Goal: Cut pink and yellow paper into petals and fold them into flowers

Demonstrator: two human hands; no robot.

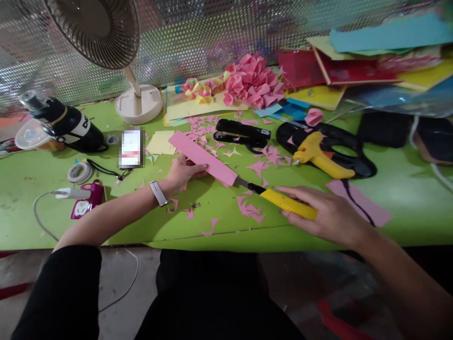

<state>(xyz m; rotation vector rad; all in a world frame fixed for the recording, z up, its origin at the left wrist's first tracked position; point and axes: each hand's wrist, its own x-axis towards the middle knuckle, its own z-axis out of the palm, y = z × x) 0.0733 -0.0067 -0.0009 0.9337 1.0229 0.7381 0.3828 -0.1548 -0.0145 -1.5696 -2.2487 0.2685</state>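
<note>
A long pink paper strip (203, 157) lies slantwise over the green table (219, 222). My left hand (182, 173) grips it near the middle, fingers closed on its near edge. My right hand (327, 212) is wrapped round the yellow handle of a utility knife (279, 198). The knife's blade points left and meets the strip's lower right end. Pink paper scraps (251, 210) lie scattered around both hands.
A yellow glue gun (320, 156) on a black stand and a black stapler (242, 133) lie behind the strip. Pink folded paper flowers (253, 82), stacked coloured card (371, 61), a fan (136, 101), a black bottle (69, 123), tape rolls and another pink sheet (361, 203) surround them.
</note>
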